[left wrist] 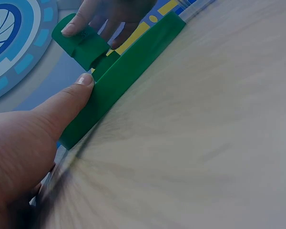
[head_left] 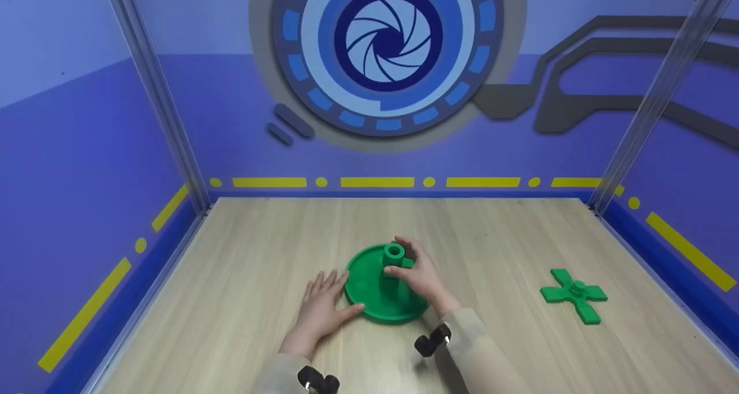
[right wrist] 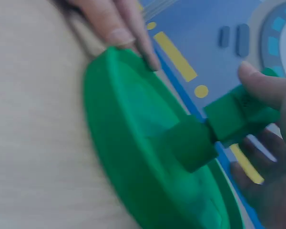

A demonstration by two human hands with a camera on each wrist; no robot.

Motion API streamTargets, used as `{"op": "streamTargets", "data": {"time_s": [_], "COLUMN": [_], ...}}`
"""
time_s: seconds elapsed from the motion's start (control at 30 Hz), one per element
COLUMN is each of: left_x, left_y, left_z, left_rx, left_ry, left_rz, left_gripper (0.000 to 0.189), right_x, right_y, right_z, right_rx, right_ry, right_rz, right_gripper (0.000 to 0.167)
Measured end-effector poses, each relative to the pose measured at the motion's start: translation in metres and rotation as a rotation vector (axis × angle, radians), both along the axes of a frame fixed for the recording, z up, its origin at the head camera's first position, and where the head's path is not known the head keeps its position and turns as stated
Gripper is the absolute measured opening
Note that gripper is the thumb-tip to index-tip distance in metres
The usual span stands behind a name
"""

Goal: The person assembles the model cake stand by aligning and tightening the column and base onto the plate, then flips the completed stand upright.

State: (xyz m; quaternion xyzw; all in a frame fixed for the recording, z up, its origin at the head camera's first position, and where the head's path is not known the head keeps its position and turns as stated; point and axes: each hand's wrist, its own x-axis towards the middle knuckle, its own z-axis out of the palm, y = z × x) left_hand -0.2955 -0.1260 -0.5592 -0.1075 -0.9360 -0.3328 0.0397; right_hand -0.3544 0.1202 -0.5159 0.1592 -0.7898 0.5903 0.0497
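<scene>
A round green dish [head_left: 364, 293] with a raised rim lies flat on the table. From its middle stands a short round post [right wrist: 188, 145], seen in the right wrist view. My right hand [head_left: 424, 275] grips a green hollow connector piece [head_left: 394, 253] between thumb and fingers. The connector's lower end is right at the top of the post, tilted slightly in the right wrist view. At the dish's left side, my left hand [head_left: 320, 310] has its fingers spread and straight. Its thumb [left wrist: 69, 102] presses against the dish's rim, and fingertips touch the rim's far left.
A flat green cross-shaped piece [head_left: 576, 290] with a small central stub lies at the right of the wooden table [head_left: 260, 238]. Blue patterned walls [head_left: 219, 122] enclose the back and both sides, with metal posts [head_left: 156, 88] at the corners.
</scene>
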Motion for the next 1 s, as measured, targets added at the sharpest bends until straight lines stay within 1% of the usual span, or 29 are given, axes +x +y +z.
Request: {"op": "streamTargets", "data": {"time_s": [0.07, 0.17, 0.23, 0.3, 0.43, 0.6, 0.73, 0.83, 1.0], "left_x": [0.0, 0.0, 0.0, 0.0, 0.0, 0.0, 0.0, 0.0, 0.0], "left_y": [0.0, 0.0, 0.001, 0.001, 0.001, 0.0, 0.0, 0.0, 0.001], "left_z": [0.0, 0.0, 0.0, 0.0, 0.0, 0.0, 0.0, 0.0, 0.0], "left_rx": [0.003, -0.001, 0.001, 0.001, 0.005, 0.006, 0.011, 0.01, 0.005], "left_ry": [-0.006, -0.009, -0.011, -0.013, -0.013, -0.01, -0.008, -0.008, -0.018], "left_rz": [0.002, 0.004, 0.005, 0.006, 0.005, 0.003, 0.003, 0.003, 0.006], "left_gripper": [0.089, 0.089, 0.089, 0.09, 0.09, 0.09, 0.088, 0.088, 0.089], "right_x": [-0.001, -0.003, -0.003, -0.003, -0.002, 0.0, 0.001, 0.001, 0.001], "right_y": [0.004, 0.008, 0.009, 0.009, 0.006, 0.0, -0.005, -0.007, -0.007], "right_z": [0.001, 0.003, 0.004, 0.005, 0.007, 0.008, 0.006, 0.004, 0.001], "right_rx": [-0.012, -0.022, -0.022, -0.008, 0.016, 0.035, 0.034, 0.019, 0.018], "right_ry": [-0.01, -0.001, -0.001, 0.001, -0.007, -0.018, 0.0, 0.011, 0.001], "right_rz": [0.05, 0.118, 0.142, 0.146, 0.107, 0.011, -0.057, -0.076, -0.095], "right_gripper": [0.069, 0.063, 0.058, 0.055, 0.052, 0.05, 0.05, 0.051, 0.054]}}
